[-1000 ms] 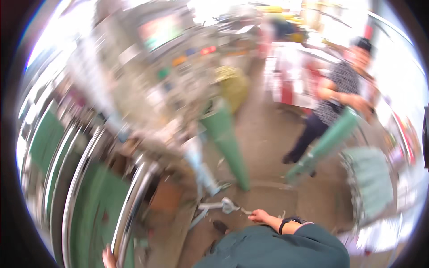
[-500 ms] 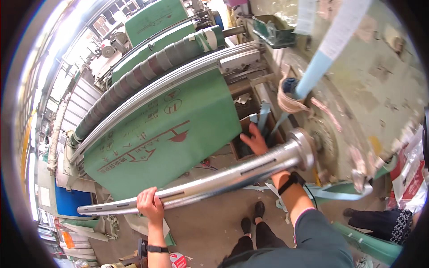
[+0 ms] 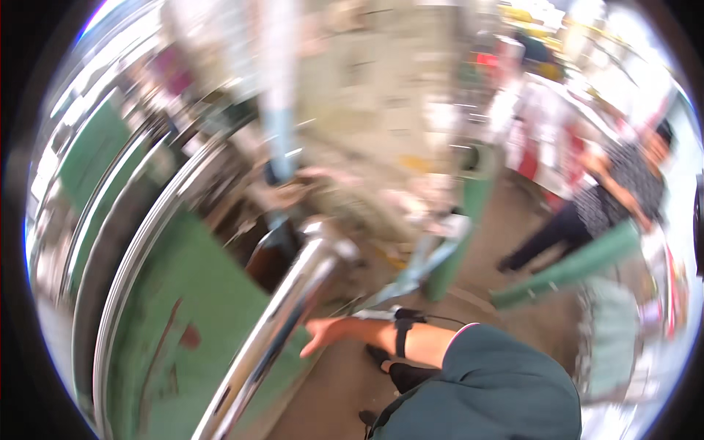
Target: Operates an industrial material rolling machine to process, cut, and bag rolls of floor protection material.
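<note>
The picture is heavily blurred by motion. A thick chrome roller bar (image 3: 282, 326) runs from the lower left up toward the middle, in front of a green machine panel (image 3: 165, 352). My right hand (image 3: 328, 334) reaches in from the lower right, fingers stretched out against the side of the bar and closed on nothing; a dark watch sits on its wrist and the sleeve is teal. My left hand is out of the picture. A pale blue tube (image 3: 279, 110) stands upright above the end of the bar.
More long rollers (image 3: 110, 242) lie along the machine at left. A green post (image 3: 469, 220) and a slanted green bar (image 3: 579, 264) stand on the concrete floor at right. Another person (image 3: 612, 198) in a patterned top stands at the far right.
The view has swung right and blurred. My left hand, which gripped the chrome bar's near end, has left the picture. My right hand came back from the machine to the bar's side.
</note>
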Available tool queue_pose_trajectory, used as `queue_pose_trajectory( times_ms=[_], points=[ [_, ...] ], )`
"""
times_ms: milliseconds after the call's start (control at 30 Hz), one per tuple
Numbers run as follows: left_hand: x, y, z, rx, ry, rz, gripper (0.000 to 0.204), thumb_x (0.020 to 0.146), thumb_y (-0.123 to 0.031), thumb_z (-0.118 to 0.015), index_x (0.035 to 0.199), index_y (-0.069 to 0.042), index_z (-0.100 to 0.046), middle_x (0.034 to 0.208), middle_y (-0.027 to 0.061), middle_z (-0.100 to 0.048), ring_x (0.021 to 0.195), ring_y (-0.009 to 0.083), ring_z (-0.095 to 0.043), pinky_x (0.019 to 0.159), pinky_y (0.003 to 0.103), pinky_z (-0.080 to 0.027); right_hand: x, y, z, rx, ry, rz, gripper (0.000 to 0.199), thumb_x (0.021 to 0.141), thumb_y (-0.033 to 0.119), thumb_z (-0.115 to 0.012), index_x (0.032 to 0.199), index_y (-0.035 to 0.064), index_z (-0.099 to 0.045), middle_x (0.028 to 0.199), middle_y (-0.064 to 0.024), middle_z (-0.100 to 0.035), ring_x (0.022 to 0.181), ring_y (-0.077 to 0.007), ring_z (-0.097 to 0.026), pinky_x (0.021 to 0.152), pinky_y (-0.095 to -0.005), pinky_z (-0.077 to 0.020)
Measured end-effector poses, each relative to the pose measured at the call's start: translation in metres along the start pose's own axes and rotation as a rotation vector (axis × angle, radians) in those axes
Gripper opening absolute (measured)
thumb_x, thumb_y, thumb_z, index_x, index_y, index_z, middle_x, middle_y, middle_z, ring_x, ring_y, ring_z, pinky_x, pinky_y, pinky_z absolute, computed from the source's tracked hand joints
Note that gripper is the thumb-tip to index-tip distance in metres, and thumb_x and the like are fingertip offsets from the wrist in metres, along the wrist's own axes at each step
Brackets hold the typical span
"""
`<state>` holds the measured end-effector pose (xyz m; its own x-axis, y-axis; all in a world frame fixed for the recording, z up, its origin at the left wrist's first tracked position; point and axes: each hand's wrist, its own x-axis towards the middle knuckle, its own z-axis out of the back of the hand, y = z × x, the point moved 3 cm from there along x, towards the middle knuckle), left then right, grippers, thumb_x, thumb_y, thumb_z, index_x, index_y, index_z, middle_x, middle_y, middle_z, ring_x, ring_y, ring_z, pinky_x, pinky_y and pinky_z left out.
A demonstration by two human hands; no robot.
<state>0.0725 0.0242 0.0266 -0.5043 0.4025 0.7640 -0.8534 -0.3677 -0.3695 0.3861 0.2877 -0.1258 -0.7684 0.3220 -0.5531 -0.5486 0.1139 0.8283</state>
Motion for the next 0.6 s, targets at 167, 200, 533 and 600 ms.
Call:
queue_pose_trajectory(
  times_ms=[167,200,533,600],
  points=[
    [-0.034,-0.008,-0.003,-0.074,0.193,0.045,0.043,0.090,-0.026,-0.050,0.124,0.001,-0.053,0.116,0.0154,-0.060,0.108,0.0258,-0.056,0.091,0.041,-0.048,-0.118,-0.015,-0.084,0.183,-0.043,0.251,0.063,0.072,0.033,-0.082,0.120,0.0011,-0.057,0.115,-0.0089,-0.065,0.102,-0.0187,-0.060,0.089,-0.0361,-0.0481],
    [-0.039,0.000,0.000,-0.095,0.222,0.060,0.044,0.090,-0.027,-0.050,0.124,0.001,-0.053,0.117,0.0155,-0.060,0.108,0.0259,-0.056,0.091,0.041,-0.048,-0.135,-0.022,-0.114,0.110,0.003,0.218,0.065,0.074,0.034,-0.080,0.124,0.0017,-0.055,0.118,-0.0097,-0.064,0.105,-0.0194,-0.059,0.093,-0.0370,-0.0467],
    [-0.065,0.143,0.058,-0.222,0.286,0.409,0.046,0.089,-0.028,-0.051,0.125,0.001,-0.052,0.120,0.0160,-0.057,0.111,0.0264,-0.054,0.091,0.041,-0.048,-0.333,0.042,-0.126,0.367,-0.717,0.164,0.035,0.087,0.032,-0.070,0.098,-0.0013,-0.069,0.087,0.0011,-0.068,0.076,-0.0057,-0.058,0.071,-0.0241,-0.0483],
    [-0.075,0.177,0.070,-0.257,0.280,0.516,0.046,0.089,-0.028,-0.051,0.125,0.001,-0.052,0.121,0.0161,-0.056,0.111,0.0265,-0.053,0.091,0.042,-0.048,-0.332,0.044,-0.116,0.350,-0.739,0.203,0.031,0.085,0.028,-0.072,0.094,-0.0014,-0.071,0.084,0.0015,-0.069,0.074,-0.0052,-0.059,0.069,-0.0234,-0.0482]
  ],
)
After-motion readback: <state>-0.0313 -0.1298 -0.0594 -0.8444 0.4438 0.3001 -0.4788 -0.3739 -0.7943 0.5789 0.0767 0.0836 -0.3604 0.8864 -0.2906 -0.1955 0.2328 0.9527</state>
